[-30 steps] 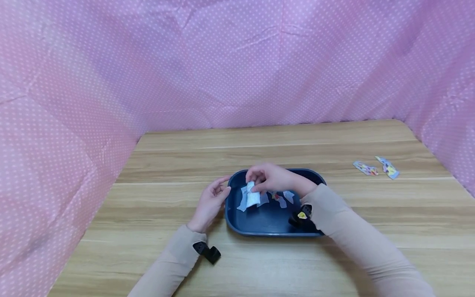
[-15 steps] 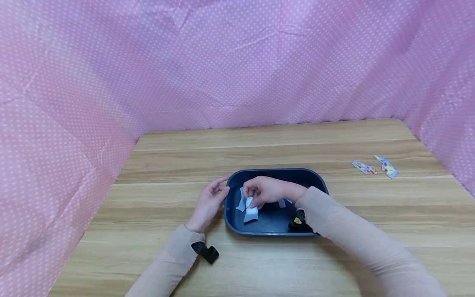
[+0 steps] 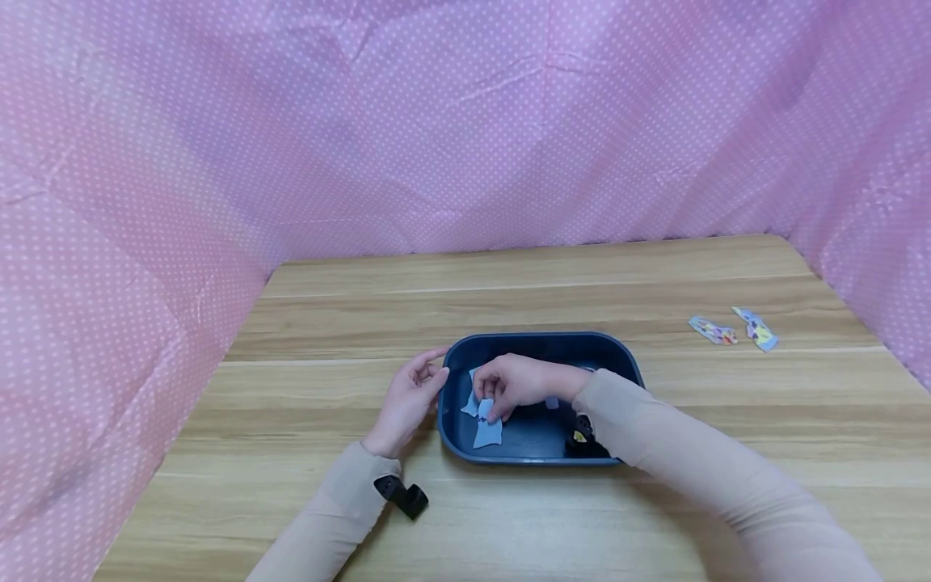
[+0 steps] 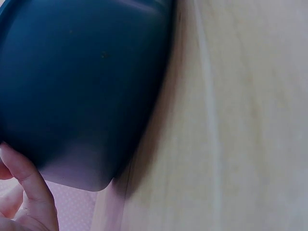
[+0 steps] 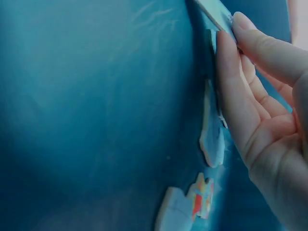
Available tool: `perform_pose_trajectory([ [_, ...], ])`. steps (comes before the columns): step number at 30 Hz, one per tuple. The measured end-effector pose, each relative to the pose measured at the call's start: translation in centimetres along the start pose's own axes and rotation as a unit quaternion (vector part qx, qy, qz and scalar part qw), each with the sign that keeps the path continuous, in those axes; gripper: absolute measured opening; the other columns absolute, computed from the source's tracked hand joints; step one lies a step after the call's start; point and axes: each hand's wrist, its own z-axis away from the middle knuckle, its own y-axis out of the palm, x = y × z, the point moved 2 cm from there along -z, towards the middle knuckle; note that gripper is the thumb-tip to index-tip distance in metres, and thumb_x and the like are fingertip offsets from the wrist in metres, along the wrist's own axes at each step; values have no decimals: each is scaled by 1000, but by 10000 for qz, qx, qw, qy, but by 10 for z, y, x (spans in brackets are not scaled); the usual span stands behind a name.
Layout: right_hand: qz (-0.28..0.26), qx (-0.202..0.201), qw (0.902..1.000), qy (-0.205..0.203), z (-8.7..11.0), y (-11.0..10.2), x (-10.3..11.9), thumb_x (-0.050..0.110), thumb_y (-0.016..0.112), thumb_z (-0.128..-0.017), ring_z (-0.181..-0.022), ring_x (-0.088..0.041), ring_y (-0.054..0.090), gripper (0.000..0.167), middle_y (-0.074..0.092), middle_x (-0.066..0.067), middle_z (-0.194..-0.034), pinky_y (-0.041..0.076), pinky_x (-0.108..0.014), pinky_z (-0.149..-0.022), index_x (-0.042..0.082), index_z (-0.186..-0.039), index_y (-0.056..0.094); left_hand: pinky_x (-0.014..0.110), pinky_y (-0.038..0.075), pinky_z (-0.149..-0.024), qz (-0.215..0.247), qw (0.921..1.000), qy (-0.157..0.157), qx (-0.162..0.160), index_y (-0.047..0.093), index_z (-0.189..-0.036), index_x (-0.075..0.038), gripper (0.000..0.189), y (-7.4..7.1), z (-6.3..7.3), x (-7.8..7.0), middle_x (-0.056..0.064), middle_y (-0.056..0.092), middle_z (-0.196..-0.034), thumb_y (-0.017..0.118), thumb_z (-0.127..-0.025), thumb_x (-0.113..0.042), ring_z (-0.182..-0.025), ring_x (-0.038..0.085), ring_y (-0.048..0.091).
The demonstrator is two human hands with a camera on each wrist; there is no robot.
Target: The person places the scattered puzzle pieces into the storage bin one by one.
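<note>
My right hand reaches into the left part of a dark blue tray, pinching a pale blue puzzle piece between thumb and fingers. Another pale puzzle piece lies left of it, partly covered by the hand. In the right wrist view, a blue-grey piece and a piece with red and yellow print lie on the tray floor below the hand. My left hand rests against the tray's left rim, thumb and forefinger extended; its thumb is at the tray's outer wall in the left wrist view.
Two colourful puzzle pieces, one beside the other, lie on the wooden table to the right, beyond the tray. Pink dotted cloth hangs behind and along the sides. A black wrist camera sits on the left sleeve.
My right hand has moved down and slightly left inside the tray, lowering the pinched puzzle piece toward the near left. The left hand has stayed at the rim.
</note>
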Motion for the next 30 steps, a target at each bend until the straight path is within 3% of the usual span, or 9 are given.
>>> perform_pose_trajectory([
  [7, 305, -7, 9995, 10, -3, 2, -3, 6, 75, -78, -64, -13, 59, 17, 58, 0, -77, 55, -28, -61, 14, -88, 63, 23, 39, -54, -8, 10000, -9, -9, 57, -128, -13, 33, 0, 1, -1, 10, 56, -87, 54, -96, -9, -62, 16, 47],
  [17, 1337, -17, 9893, -591, -2, 3, -1, 18, 79, -76, -70, -6, 53, 18, 59, 8, -77, 46, -22, -66, 16, -90, 66, 24, 41, -56, -40, 10000, 16, 8, 57, -128, -13, 33, 0, 1, 0, 6, 56, -84, 54, -96, -9, -62, 16, 48],
  [30, 2004, 77, 9780, -579, -3, 4, -1, 24, 79, -77, -71, -5, 51, 20, 59, 8, -78, 45, -21, -67, 18, -93, 69, 25, 41, -56, -47, 9999, -126, 33, 58, -128, -16, 32, 0, 1, 1, 8, 56, -88, 54, -96, -12, -62, 16, 47],
])
